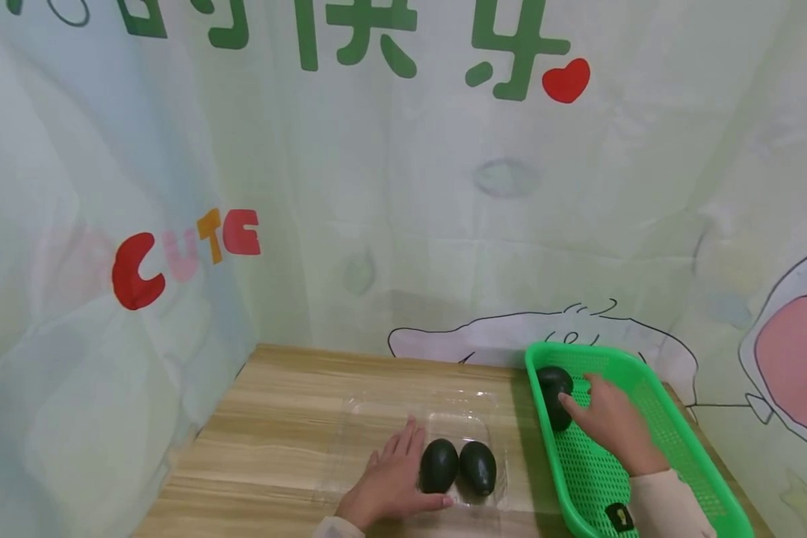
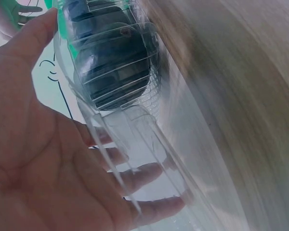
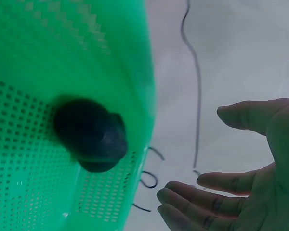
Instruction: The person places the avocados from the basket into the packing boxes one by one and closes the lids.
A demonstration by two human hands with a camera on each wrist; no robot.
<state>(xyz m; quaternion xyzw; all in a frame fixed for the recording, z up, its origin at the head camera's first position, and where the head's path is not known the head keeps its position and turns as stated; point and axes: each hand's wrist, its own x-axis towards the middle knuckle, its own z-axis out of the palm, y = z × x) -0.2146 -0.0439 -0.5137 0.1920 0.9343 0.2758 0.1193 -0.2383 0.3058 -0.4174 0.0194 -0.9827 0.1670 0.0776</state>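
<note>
Two dark avocados lie side by side in a clear plastic clamshell box [image 1: 474, 422] on the table, one left avocado [image 1: 438, 465] and one right avocado [image 1: 477, 468]. My left hand [image 1: 393, 474] rests at the box, beside the left avocado, with extended fingers. In the left wrist view its fingers [image 2: 142, 179] show through the clear plastic. My right hand [image 1: 612, 418] hovers over the green basket [image 1: 702, 456], thumb and fingers apart, holding nothing. Near it, against the basket's left wall, are more dark avocados [image 1: 555, 400]. The right wrist view shows the hand [image 3: 241, 187] apart from these avocados [image 3: 89, 132].
The basket stands on the right of the wooden table [image 1: 269, 418], beside the box. A printed cloth backdrop [image 1: 390, 187] hangs behind the table and along its sides. A small black object [image 1: 620, 517] is next to my right cuff.
</note>
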